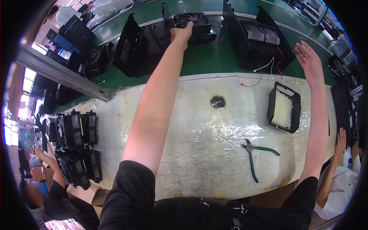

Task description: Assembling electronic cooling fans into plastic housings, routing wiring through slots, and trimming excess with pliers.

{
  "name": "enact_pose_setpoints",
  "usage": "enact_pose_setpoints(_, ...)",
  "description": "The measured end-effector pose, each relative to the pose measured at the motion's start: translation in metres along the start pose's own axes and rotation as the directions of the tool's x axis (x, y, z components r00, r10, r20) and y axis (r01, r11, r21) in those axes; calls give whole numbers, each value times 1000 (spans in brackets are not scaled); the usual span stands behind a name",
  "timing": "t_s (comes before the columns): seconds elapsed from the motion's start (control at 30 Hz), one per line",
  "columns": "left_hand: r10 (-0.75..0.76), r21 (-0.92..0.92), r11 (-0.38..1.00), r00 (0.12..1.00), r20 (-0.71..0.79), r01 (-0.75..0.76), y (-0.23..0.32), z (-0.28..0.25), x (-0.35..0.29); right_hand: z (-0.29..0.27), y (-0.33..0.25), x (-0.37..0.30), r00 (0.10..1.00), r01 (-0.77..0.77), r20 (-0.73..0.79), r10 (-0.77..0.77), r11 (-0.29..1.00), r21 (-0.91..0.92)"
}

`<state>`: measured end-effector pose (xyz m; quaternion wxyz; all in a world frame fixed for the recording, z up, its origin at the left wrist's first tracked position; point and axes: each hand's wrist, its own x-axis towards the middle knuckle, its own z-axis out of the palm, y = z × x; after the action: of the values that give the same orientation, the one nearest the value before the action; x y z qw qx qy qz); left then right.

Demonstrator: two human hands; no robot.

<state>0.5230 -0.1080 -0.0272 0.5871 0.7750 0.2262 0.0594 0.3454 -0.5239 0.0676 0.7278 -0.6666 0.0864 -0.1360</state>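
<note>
Left hand (181,36) is seemingly gripping the fan unit (199,19), a handling step, next needing steadiness; right hand (309,63) is hovering empty, fingers extended

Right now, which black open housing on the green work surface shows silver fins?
The black open housing nearest your right hand; silver fins show inside. The left housing shows none.

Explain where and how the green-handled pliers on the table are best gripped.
Grip both green handles of the pliers together, probably with the right hand coming from the near right: they lie flat, head pointing away, handles spread toward the person and rightward, with nothing covering them.
</note>
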Motion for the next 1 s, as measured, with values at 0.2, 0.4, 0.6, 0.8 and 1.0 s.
enact_pose_setpoints(0.2, -201, -450, 859, 969, 144, 245, 16, 14, -24, -15, 12, -22, 996, -9, 94, 12, 1000, -28)
enact_pose_setpoints(0.4, -182, -375, 842, 860, 476, 387, 29, 6, -33, -31, 30, -34, 992, -109, 78, 104, 992, 68)
enact_pose_setpoints(0.6, 1, -454, 803, 761, 649, 387, 28, -24, -78, -35, 17, -43, 993, -94, 80, 83, 986, 140)
enact_pose_setpoints(0.8, 444, -445, 827, 885, 140, -344, 20, -81, -158, 18, -49, -87, 960, 160, 238, -149, 987, -30)
enact_pose_setpoints(1.0, 734, -577, 620, 652, 188, -532, 10, -181, -275, 156, -123, -181, 477, 879, 705, -526, 286, -381)
